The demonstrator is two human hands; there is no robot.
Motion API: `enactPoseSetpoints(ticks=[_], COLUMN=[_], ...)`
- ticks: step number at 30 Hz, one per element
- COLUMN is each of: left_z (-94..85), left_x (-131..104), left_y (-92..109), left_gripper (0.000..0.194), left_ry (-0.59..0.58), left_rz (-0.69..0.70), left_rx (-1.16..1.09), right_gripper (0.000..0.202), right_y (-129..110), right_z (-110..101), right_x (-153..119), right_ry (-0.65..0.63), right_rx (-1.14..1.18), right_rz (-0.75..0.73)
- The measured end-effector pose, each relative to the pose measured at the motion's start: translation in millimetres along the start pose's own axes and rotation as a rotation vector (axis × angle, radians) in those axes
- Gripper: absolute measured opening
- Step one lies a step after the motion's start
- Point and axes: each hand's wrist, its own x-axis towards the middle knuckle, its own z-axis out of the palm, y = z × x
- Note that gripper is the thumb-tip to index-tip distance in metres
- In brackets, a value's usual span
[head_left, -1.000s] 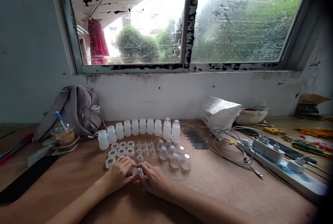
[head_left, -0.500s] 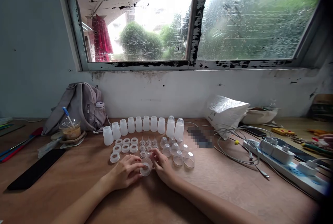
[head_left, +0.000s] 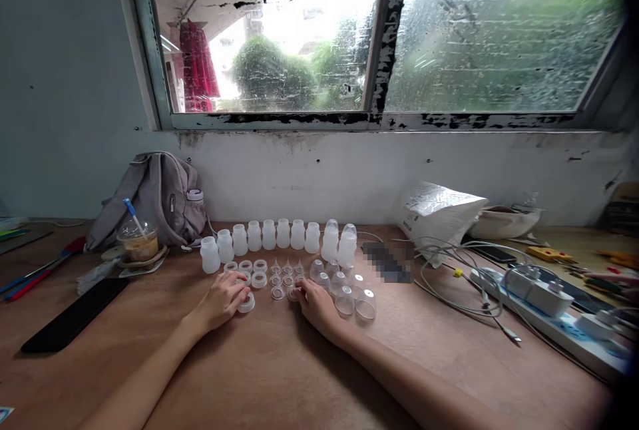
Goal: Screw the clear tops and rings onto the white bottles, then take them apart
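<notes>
My left hand (head_left: 223,301) is closed at the front of a group of white bottle collar rings (head_left: 259,279), its fingertips on one screw ring (head_left: 246,303). My right hand (head_left: 318,305) rests on the table with its fingers pinched at a clear silicone nipple (head_left: 292,293) at the front right of the nipple rows (head_left: 276,270). Right of that hand stand several clear dome caps (head_left: 344,300). Behind them all is a curved row of frosted baby bottles (head_left: 268,235); two bottles (head_left: 347,245) at its right end wear clear caps.
A grey backpack (head_left: 162,197), a drink cup (head_left: 140,243) and a black flat case (head_left: 74,317) lie to the left. On the right are a white bag (head_left: 439,217), tangled cables (head_left: 449,297) and a power strip (head_left: 544,310). Another person's hand (head_left: 616,283) shows at the far right edge.
My left hand has moved left and away from me with the ring, from the front centre to beside the other rings. My right hand stays near the nipples; the view has shifted slightly.
</notes>
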Motion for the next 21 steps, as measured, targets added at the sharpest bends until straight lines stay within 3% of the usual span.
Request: enactPoseSetpoints(ticks=[6, 21], left_z=[2.8, 8.0], left_x=[-0.2, -1.0], left_y=[-14.6, -20.8], left_gripper=[0.033, 0.033], left_ry=[0.029, 0.102], left_rz=[-0.074, -0.083], left_rx=[0.059, 0.055], right_gripper=[0.021, 0.019], right_y=[-1.3, 1.5], right_z=[1.0, 4.6], right_x=[-0.6, 0.2], right_ry=[-0.010, -0.004], right_rx=[-0.038, -0.040], right_rz=[0.027, 0.013])
